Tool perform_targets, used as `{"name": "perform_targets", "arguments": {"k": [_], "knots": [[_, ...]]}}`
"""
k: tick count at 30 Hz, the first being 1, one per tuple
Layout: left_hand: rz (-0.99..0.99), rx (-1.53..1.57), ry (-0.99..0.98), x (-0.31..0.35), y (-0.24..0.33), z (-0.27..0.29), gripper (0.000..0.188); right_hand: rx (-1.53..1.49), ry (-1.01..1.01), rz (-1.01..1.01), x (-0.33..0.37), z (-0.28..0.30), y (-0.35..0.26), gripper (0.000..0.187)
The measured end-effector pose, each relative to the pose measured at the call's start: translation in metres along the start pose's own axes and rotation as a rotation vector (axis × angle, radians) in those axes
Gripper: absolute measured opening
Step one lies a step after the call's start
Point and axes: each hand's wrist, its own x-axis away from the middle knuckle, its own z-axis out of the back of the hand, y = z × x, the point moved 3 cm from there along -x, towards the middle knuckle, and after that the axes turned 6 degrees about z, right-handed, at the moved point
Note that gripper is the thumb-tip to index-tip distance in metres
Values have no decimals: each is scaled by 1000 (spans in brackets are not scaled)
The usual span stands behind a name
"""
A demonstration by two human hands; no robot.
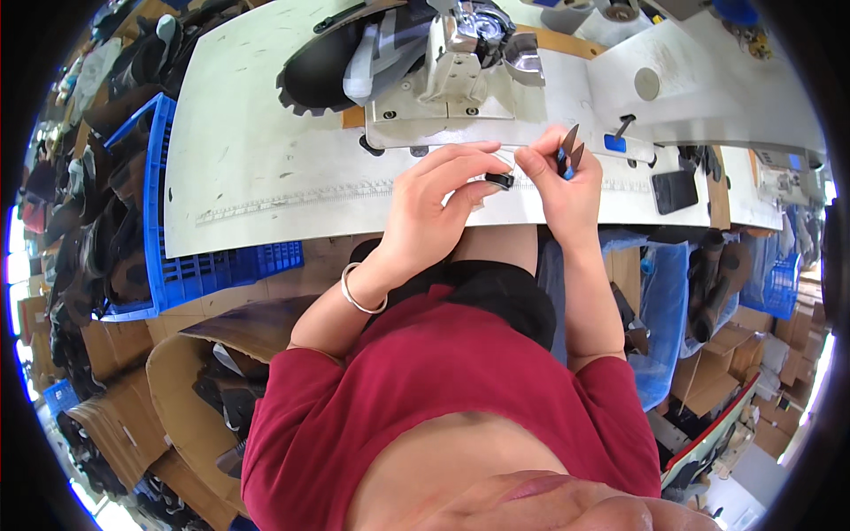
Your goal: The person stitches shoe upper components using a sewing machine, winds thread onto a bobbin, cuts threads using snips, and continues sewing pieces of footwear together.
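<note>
Between the thumb and fingers of my left hand (431, 195) is a small black bobbin-like piece (499, 180) with a pale edge; its exact kind is hard to make out. Close beside it, my right hand (562, 181) is closed round a pair of thread snips (569, 157). Their dark blades point up and away, and a bit of blue shows at the grip. The right thumb and forefinger are pinched together toward the black piece; whether thread lies between them I cannot tell. Both hands are above the front of the white table (292, 168), before a sewing machine (460, 62).
A dark shoe part (323, 75) with a toothed edge lies left of the machine. At the right are a black phone (675, 192) and a blue-based small tool (617, 140). A blue crate (158, 212) of dark pieces stands left; a cardboard box (190, 380) sits below.
</note>
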Motion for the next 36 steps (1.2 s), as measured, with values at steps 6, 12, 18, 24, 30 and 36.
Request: {"name": "perform_targets", "arguments": {"k": [6,12,18,24,30,36], "knots": [[-58,242,51,-2,-7,8,26,-23,-112,-184,14,-13,15,10],[113,530,32,-16,-10,10,39,74,-61,199,-11,-14,-22,18],[263,659,65,-59,-24,2,20,431,175,512,-83,-11,-28,18],[202,715,87,-62,-33,2,13,655,100,871,-110,-21,2,20],[233,779,13,-58,-25,-5,14,547,-32,871,-105,-12,-10,19],[264,761,3,-52,-20,4,14,547,-25,858,-99,-18,-5,18]]}}
